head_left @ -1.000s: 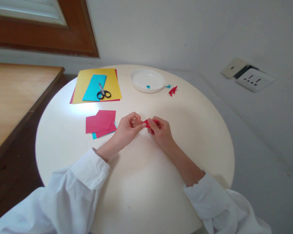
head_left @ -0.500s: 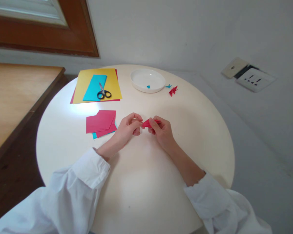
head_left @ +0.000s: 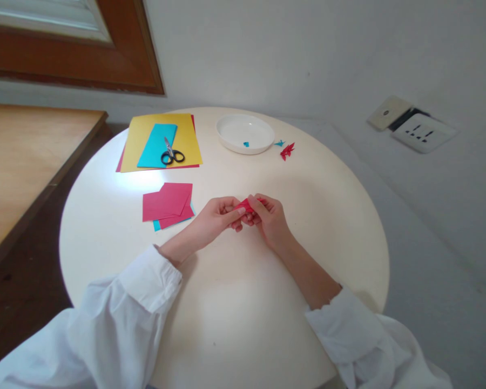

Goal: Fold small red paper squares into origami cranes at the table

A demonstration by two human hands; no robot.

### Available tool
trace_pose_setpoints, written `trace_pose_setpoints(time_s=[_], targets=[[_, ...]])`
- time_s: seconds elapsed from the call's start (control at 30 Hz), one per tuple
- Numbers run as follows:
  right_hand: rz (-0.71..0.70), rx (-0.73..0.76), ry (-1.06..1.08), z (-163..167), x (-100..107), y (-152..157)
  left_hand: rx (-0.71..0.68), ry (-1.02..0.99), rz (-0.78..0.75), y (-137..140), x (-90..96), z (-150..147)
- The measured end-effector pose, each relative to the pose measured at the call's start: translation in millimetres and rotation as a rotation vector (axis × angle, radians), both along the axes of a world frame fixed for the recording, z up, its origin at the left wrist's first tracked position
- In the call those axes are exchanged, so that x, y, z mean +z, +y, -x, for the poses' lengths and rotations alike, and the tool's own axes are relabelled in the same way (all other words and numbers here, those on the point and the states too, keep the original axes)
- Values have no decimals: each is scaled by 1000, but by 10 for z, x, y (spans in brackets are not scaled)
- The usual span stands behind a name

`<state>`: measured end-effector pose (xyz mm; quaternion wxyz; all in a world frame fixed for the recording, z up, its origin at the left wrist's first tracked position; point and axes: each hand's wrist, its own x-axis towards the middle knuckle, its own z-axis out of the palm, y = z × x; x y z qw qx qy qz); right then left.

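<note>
A small piece of folded red paper point(head_left: 245, 205) is pinched between both hands above the middle of the round table. My left hand point(head_left: 222, 212) closes on its left end, thumb on top. From the other side, my right hand point(head_left: 269, 213) grips the paper with thumb and fingers. The fingers cover much of it, so its full shape is hidden. Left of my left hand lie red paper pieces point(head_left: 168, 201), with a blue piece point(head_left: 157, 225) showing underneath.
Black-handled scissors point(head_left: 172, 156) rest on blue paper point(head_left: 156, 143) over yellow sheets point(head_left: 137, 140) at back left. A white dish point(head_left: 243, 132) holds a tiny blue piece point(head_left: 246, 144). Beside it lie a small blue folded figure point(head_left: 280, 143) and red folded figures point(head_left: 287, 151).
My left hand has moved right and its fingers have closed on the red paper's left end. My right hand stays nearly in place, still gripping it.
</note>
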<state>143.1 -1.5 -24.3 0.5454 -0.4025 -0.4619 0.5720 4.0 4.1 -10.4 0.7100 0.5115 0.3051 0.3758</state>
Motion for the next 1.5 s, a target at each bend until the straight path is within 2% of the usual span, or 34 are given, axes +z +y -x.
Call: trace_pose_setpoints(time_s=[0.17, 0.33, 0.43, 0.63, 0.83, 0.97, 1.23, 1.37, 1.5], targets=[[7, 19, 32, -1, -1, -1, 4, -47, 41, -11, 29, -8], [-23, -12, 0, -6, 4, 16, -3, -152, 167, 2, 35, 0], [-53, -35, -41, -19, -3, 22, 27, -136, 194, 11, 29, 3], [-113, -17, -194, -14, 14, -8, 75, -27, 62, 13, 1, -5], [-160, -126, -264, -30, 29, 30, 272, 175, -89, -5, 66, -14], [-117, -175, -234, -54, 26, 47, 383, 332, -200, -20, 121, 0], [8, -72, -130, -18, 20, 29, 423, 387, -392, 33, 2, 17], [25, -87, -57, -14, 39, 40, 417, 382, -372, 37, 8, 13], [19, -99, -43, -26, 37, 40, 357, 337, -189, 15, 40, 3]])
